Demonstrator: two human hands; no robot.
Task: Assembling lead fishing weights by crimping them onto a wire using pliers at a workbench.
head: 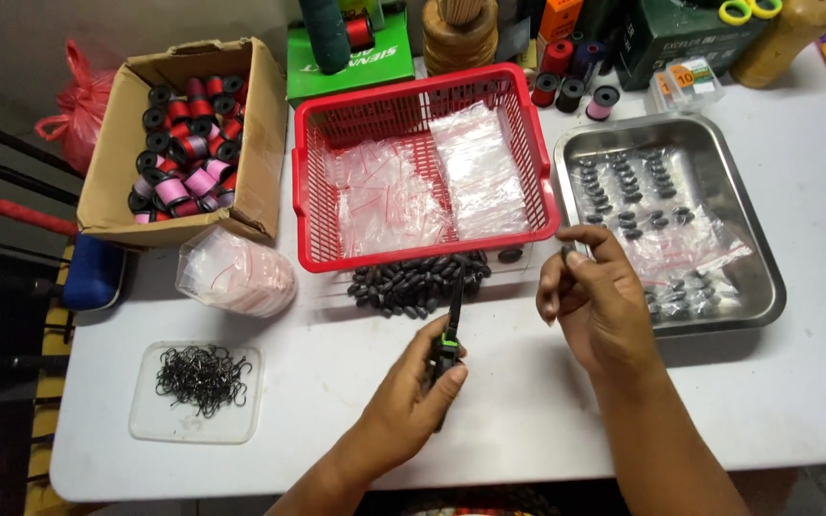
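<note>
My left hand (418, 392) grips a slim black tool with a green band (449, 336), its tip pointing up toward a heap of small dark oval sinkers (418, 280) on the white table. My right hand (597, 298) is raised to the right of the heap and pinches one small dark sinker (567, 252) between thumb and fingertips. The two hands are apart, about a hand's width from each other.
A red plastic basket (310, 182) holds small clear bags. A metal tray (762, 268) at right holds bagged sinkers. A cardboard box (270, 143) of thread spools, a bundle of clear bags (236, 274) and a clear lid of hooks (201, 390) stand at left.
</note>
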